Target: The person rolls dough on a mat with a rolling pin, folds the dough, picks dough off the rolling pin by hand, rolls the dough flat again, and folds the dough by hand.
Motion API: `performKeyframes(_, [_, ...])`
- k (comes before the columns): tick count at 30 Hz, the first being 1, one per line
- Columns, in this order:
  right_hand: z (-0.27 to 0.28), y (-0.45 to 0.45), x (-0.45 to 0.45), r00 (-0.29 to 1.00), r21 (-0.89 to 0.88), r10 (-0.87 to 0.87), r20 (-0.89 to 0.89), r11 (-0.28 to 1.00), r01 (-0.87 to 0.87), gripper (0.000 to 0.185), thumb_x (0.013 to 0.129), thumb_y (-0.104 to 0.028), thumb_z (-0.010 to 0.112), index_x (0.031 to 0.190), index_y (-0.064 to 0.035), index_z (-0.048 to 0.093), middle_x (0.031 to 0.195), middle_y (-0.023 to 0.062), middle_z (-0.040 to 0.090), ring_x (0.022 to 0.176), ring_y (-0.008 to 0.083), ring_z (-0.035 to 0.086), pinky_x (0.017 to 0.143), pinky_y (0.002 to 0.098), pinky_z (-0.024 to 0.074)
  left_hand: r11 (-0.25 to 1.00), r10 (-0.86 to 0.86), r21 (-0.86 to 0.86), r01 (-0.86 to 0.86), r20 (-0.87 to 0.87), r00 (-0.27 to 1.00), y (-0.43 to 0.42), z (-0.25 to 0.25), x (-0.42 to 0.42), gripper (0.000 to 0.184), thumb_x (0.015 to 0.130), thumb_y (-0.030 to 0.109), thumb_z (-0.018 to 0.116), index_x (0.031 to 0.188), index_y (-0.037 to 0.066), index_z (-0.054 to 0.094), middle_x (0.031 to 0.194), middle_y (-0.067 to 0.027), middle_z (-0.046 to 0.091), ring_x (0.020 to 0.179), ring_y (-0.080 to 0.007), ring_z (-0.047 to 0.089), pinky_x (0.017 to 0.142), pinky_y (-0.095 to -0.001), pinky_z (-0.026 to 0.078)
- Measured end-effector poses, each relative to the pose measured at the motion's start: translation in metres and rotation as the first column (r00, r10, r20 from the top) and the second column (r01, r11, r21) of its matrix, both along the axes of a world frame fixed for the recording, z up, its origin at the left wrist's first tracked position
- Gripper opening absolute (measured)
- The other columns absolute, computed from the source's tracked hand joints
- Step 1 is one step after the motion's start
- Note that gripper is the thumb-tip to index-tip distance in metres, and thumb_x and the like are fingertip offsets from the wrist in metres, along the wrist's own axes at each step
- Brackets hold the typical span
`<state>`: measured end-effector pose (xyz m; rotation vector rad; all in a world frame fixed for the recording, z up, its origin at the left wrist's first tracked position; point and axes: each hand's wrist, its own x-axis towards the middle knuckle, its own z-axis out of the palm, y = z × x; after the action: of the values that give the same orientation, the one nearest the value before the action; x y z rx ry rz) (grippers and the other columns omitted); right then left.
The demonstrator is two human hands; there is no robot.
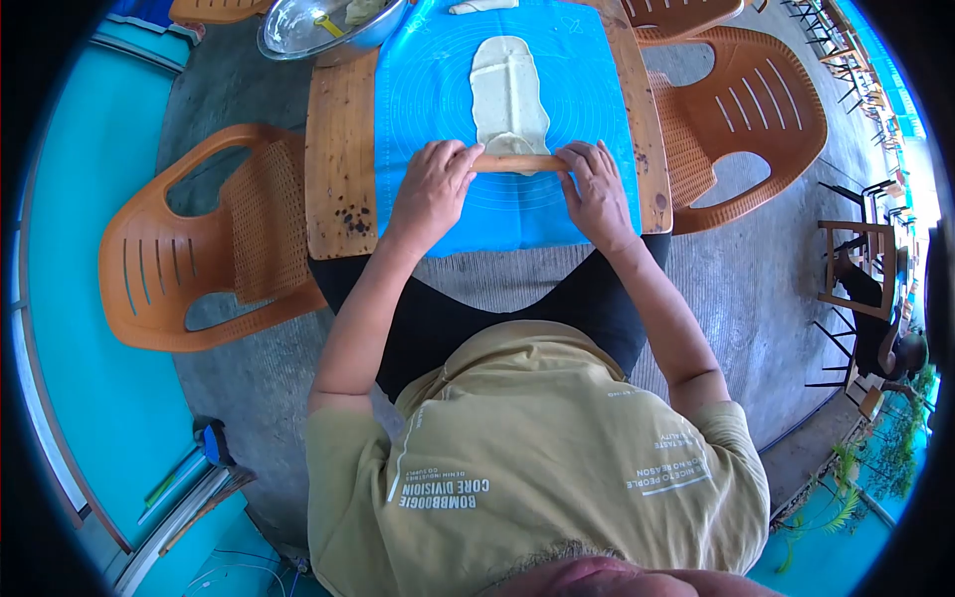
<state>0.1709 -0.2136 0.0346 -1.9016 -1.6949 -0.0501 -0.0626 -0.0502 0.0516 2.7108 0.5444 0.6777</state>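
The left grip [435, 184] was closed on the left end of a wooden pin [517, 162], and the right grip [599, 189] was closed on its right end, the thumb below and the fingers over it. The pin lay crosswise over the near end of a long sheet of dough [507, 95], a little of which showed on the person's side of the wood. The dough stretched away from the person on a blue mat [418, 109], its edges wavy, with one ridge along its length and another across it. Just behind the pin, the sheet had a rounded flap or fold; which of the two could not be told.

The mat covered the middle of the wooden tabletop [338, 159] and hung over the near edge. At its far edge lay a second pale piece [484, 5], partly cut off by the view. A metal bowl [298, 35] stood at the far left, with a yellow tool [326, 24] inside. An orange chair [199, 239] stood to the left of the tabletop, and another chair [746, 119] to the right.
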Motion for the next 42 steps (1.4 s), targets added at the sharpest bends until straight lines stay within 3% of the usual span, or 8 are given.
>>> performKeyframes(2, [-0.008,0.006,-0.006,0.998,-0.026,-0.02,0.06,0.999,0.022,0.045,0.101,-0.017,0.064,0.143,-0.0035,0.056,0.143,0.0155,0.059,0.141,0.0353,0.05,0.126,0.0567,0.0278,0.991,0.032,0.133,-0.016,-0.12,0.992,0.007,-0.019,0.004,0.043,0.104,0.017,0.06,0.145,0.003,0.057,0.143,-0.0129,0.059,0.141,-0.0291,0.051,0.122,-0.0485,0.037])
performKeyframes(6, [-0.005,0.014,-0.014,0.986,-0.182,-0.093,0.137,0.976,0.117,0.06,0.111,-0.034,0.046,0.159,0.0017,0.041,0.168,0.0191,0.038,0.16,0.0395,0.024,0.131,0.0546,0.016,0.988,0.09,0.138,-0.076,-0.099,0.991,-0.006,-0.028,0.012,0.054,0.11,0.026,0.049,0.158,0.002,0.043,0.165,-0.0165,0.042,0.158,-0.0285,0.032,0.132,-0.0499,0.019])
performKeyframes(8, [-0.009,0.021,-0.01,0.985,-0.194,-0.106,0.134,0.972,0.131,0.062,0.112,-0.037,0.041,0.161,0.0015,0.038,0.169,0.0191,0.037,0.16,0.0403,0.022,0.131,0.0552,0.0135,0.991,0.098,0.111,-0.079,-0.181,0.979,-0.002,-0.027,0.014,0.061,0.114,0.035,0.038,0.162,-0.002,0.035,0.173,-0.0159,0.029,0.163,-0.0276,0.02,0.133,-0.05,0.011])
performKeyframes(15, [-0.016,0.065,0.016,0.963,-0.225,-0.174,0.205,0.949,0.219,0.065,0.114,-0.046,0.029,0.164,-0.0038,0.035,0.171,0.0201,0.032,0.161,0.041,0.018,0.13,0.0609,0.0073,0.985,0.164,0.095,-0.147,-0.215,0.963,0.026,-0.027,0.045,0.066,0.114,0.042,0.028,0.162,-0.003,0.035,0.172,-0.0179,0.03,0.163,-0.0279,0.02,0.134,-0.0489,0.01])
performKeyframes(20, [-0.022,0.087,0.033,0.952,-0.215,-0.204,0.23,0.943,0.254,0.066,0.113,-0.048,0.029,0.164,-0.0074,0.036,0.171,0.0223,0.03,0.161,0.042,0.019,0.129,0.0626,0.0078,0.975,0.221,0.071,-0.211,-0.437,0.872,0.049,-0.025,0.07,0.068,0.114,0.045,0.021,0.163,-0.001,0.032,0.174,-0.0162,0.026,0.163,-0.0274,0.017,0.134,-0.0467,0.008])
performKeyframes(31, [-0.029,0.115,0.054,0.946,-0.157,-0.26,0.195,0.944,0.291,0.068,0.112,-0.051,0.03,0.166,-0.01,0.033,0.171,0.0215,0.029,0.161,0.0404,0.019,0.13,0.0596,0.0102,0.952,0.301,0.196,-0.235,-0.456,0.837,0.075,-0.027,0.093,0.068,0.114,0.047,0.02,0.167,0.006,0.028,0.176,-0.0139,0.019,0.165,-0.0267,0.009,0.133,-0.0527,0.003])
performKeyframes(36, [-0.034,0.11,0.054,0.956,-0.173,-0.244,0.165,0.947,0.271,0.069,0.111,-0.051,0.032,0.166,-0.0103,0.033,0.172,0.0217,0.028,0.161,0.0405,0.02,0.13,0.0595,0.0121,0.98,0.199,0.05,-0.193,-0.308,0.931,0.08,-0.039,0.086,0.067,0.113,0.045,0.024,0.166,0.004,0.031,0.174,-0.016,0.026,0.163,-0.0302,0.017,0.133,-0.052,0.009])
performKeyframes(42, [-0.034,0.124,0.063,0.951,-0.148,-0.292,0.099,0.941,0.305,0.067,0.111,-0.049,0.035,0.165,-0.0105,0.034,0.171,0.0228,0.03,0.161,0.0411,0.021,0.13,0.0597,0.0129,0.967,0.252,0.079,-0.24,-0.387,0.887,0.09,-0.037,0.097,0.066,0.114,0.046,0.024,0.167,0.008,0.029,0.175,-0.0161,0.022,0.164,-0.0301,0.014,0.133,-0.0515,0.008])
